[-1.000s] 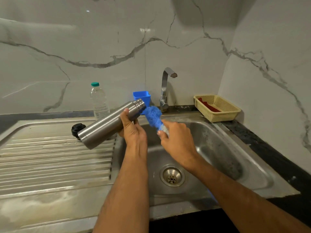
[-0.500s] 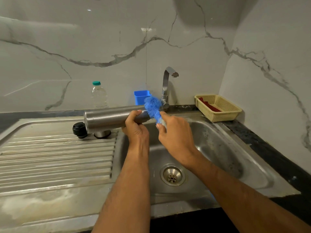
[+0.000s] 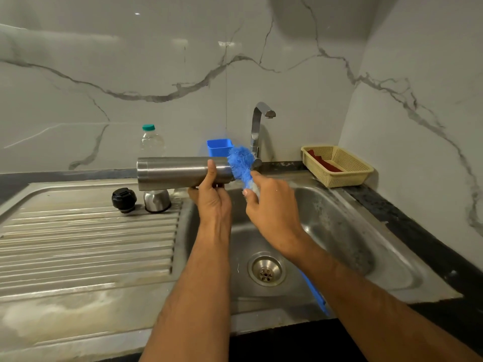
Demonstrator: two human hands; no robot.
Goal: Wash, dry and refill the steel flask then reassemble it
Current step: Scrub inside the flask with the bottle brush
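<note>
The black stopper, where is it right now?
In the head view the black stopper stands on the ribbed drainboard left of the basin, just left of the steel cup and below the flask's base end.

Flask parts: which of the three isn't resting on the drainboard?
The flask body, held sideways by the left hand. The black stopper and steel cup sit on the drainboard.

water bottle | blue cup | yellow basket right counter
</note>
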